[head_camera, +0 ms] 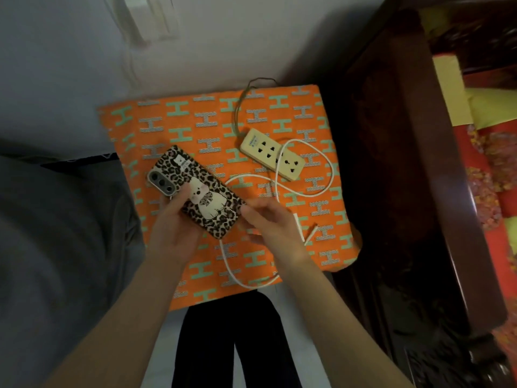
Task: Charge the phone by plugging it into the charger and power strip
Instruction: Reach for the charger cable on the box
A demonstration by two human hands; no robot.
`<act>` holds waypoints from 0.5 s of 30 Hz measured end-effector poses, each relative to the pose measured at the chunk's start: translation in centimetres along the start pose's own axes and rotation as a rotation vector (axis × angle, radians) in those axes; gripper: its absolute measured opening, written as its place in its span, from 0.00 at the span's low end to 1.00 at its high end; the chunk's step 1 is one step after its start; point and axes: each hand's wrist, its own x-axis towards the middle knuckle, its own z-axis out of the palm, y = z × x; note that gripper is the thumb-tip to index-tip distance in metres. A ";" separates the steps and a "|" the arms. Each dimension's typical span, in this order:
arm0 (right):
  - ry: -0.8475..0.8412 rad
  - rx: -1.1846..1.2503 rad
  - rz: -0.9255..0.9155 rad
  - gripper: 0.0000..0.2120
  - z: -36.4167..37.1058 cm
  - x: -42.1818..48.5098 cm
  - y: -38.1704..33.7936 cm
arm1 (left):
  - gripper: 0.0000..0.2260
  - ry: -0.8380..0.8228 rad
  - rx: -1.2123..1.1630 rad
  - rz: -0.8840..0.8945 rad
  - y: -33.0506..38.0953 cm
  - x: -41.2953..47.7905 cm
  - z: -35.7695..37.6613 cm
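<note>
Head view: phone (195,190) is gripped back-up in the left hand (174,233), long axis running far-left to near-right, its near-right end met by the right hand (272,224), fingers loosely curled (grasp on white cable (303,168) undeterminable), power strip (272,154) lying farther right.

glossy phone case (207,197), woven cloth (195,130)

orange H-patterned cloth (179,127), dark wooden furniture (391,163), grey wall (70,65)

bare forearms (134,317), black trousers (207,345)
</note>
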 end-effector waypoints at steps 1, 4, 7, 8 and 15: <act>0.094 -0.135 -0.062 0.03 -1.1 -0.1 0.4 | 0.22 0.016 -0.004 -0.007 0.2 0.3 -0.3; 0.477 -0.384 -0.111 0.06 -5.4 -0.8 2.2 | 0.22 0.039 0.014 0.007 0.9 0.8 -0.4; 0.748 -0.386 0.019 0.10 -8.5 -1.4 4.0 | 0.22 0.037 0.034 -0.037 1.1 0.9 0.2; 0.759 -0.420 0.055 0.10 -9.2 -1.1 4.5 | 0.22 0.041 0.032 -0.054 1.0 1.0 0.4; 0.646 -0.702 0.046 0.14 -9.1 1.4 6.3 | 0.22 0.062 -0.014 -0.099 0.8 0.9 0.8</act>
